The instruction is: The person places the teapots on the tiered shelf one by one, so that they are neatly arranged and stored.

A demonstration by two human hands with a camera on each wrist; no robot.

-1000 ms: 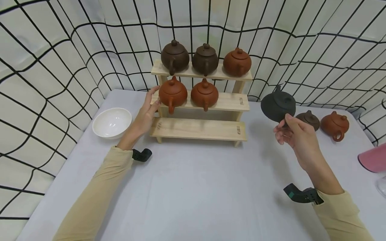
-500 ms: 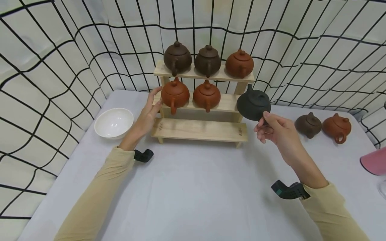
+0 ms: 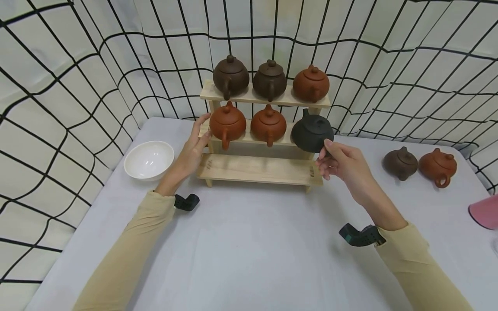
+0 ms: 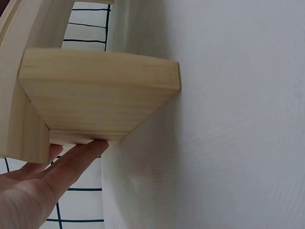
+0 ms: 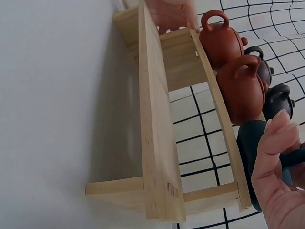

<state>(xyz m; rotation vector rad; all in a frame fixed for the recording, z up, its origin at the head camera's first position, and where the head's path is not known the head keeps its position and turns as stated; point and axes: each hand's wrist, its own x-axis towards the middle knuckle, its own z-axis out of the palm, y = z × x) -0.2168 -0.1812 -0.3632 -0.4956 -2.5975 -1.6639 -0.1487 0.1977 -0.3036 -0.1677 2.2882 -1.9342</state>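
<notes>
A black teapot (image 3: pixel 312 131) is at the right end of the middle shelf of a wooden three-tier rack (image 3: pixel 260 169). My right hand (image 3: pixel 346 166) pinches its handle between thumb and fingers. In the right wrist view the pot's body, partly hidden by the fingers, overlaps the shelf edge. Left of it on the same shelf stand two reddish-brown teapots (image 3: pixel 268 124), handles toward me. My left hand (image 3: pixel 191 151) rests on the rack's left end beside the outer reddish pot (image 3: pixel 227 122), its fingers (image 4: pixel 76 164) extended against the wood.
Two dark brown teapots (image 3: pixel 231 77) and a reddish one (image 3: pixel 311 83) fill the top shelf. On the white table, a brown teapot (image 3: pixel 400 163) and a reddish teapot (image 3: pixel 437 166) sit right, a white bowl (image 3: pixel 149 160) left. A pink object (image 3: pixel 484 212) lies far right. Black wire grid (image 3: pixel 249 38) stands behind.
My right hand has carried the black teapot leftward from over the table at the right to the middle shelf's right end. The left hand has stayed at the rack's left end.
</notes>
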